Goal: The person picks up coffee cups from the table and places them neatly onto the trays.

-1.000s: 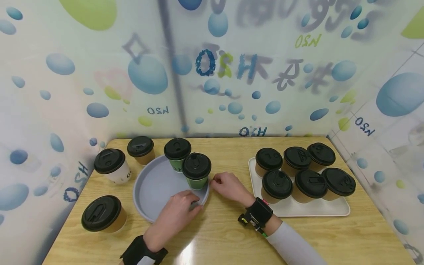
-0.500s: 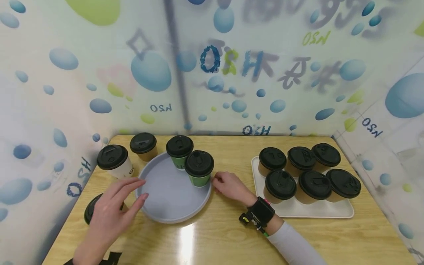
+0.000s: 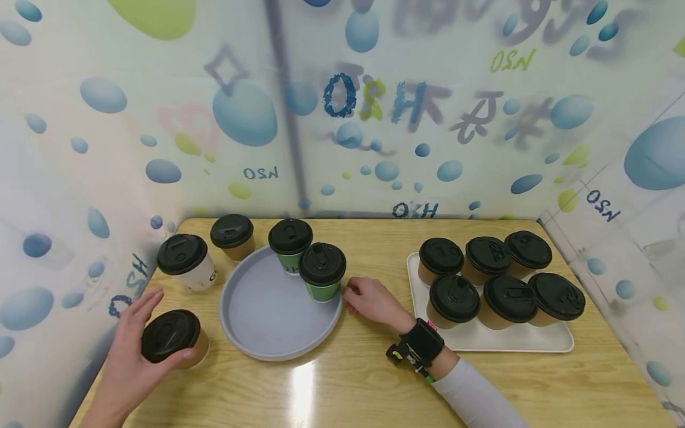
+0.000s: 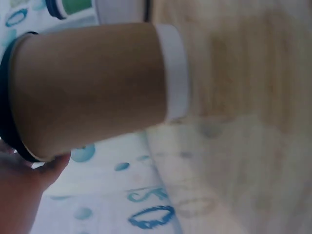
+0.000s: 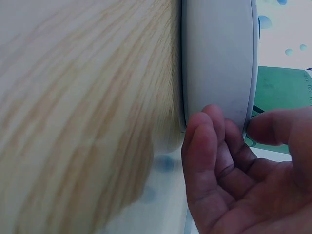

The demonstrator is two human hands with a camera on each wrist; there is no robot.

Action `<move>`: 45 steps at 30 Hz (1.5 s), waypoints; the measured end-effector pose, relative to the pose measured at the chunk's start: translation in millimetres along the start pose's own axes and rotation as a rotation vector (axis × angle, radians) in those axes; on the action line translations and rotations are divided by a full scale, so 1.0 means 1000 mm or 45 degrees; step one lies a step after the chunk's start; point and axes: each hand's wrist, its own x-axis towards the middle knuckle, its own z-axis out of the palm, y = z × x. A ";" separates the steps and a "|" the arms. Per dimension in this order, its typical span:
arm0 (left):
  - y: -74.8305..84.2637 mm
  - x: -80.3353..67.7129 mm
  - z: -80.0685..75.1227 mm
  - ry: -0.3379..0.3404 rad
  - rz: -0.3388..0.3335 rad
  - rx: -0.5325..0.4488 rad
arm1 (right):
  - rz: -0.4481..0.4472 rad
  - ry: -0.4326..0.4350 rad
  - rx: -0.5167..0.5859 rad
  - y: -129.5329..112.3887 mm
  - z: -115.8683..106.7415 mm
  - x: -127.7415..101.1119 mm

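Note:
My left hand point(image 3: 125, 359) is spread about a brown paper cup with a black lid point(image 3: 171, 336) at the table's left front. Its thumb lies at the lid's near side, its fingers reach past the far left side; a firm grip cannot be made out. In the left wrist view the brown cup point(image 4: 92, 83) fills the middle, the fingers partly hidden behind its lid. My right hand point(image 3: 374, 304) pinches the edge of a round grey tray point(image 3: 267, 321); the right wrist view shows thumb and curled fingers at its rim point(image 5: 222, 63). Two green lidded cups point(image 3: 323, 270) stand on that tray.
A white lidded cup point(image 3: 195, 270) and another brown cup point(image 3: 233, 238) stand left and behind the round tray. On the right, a white rectangular tray point(image 3: 508, 342) bears several brown lidded cups point(image 3: 500, 300). A patterned wall point(image 3: 342, 166) borders the wooden table point(image 3: 374, 380).
My left hand has left the round tray's near rim and swung left to the brown cup. The right hand stays at the tray's edge. The head view has shifted slightly.

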 end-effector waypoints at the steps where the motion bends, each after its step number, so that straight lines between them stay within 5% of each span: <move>1: -0.004 -0.003 -0.001 -0.030 -0.024 0.001 | -0.002 0.000 0.005 0.000 0.000 0.000; 10: -0.023 -0.013 0.004 -0.170 -0.180 -0.011 | -0.017 0.007 -0.001 0.000 0.002 0.000; 19: -0.015 -0.003 -0.002 -0.107 -0.145 0.067 | 0.005 0.002 -0.002 0.000 0.000 0.002; 26: 0.017 0.020 0.000 -0.102 0.011 -0.046 | 0.009 0.001 0.005 0.000 -0.001 0.002; 35: 0.062 0.053 0.040 -0.248 0.236 -0.242 | 0.016 -0.008 0.013 0.001 0.000 0.002; 45: 0.078 0.057 0.096 -0.418 0.329 -0.314 | -0.017 0.003 -0.009 0.000 0.000 0.001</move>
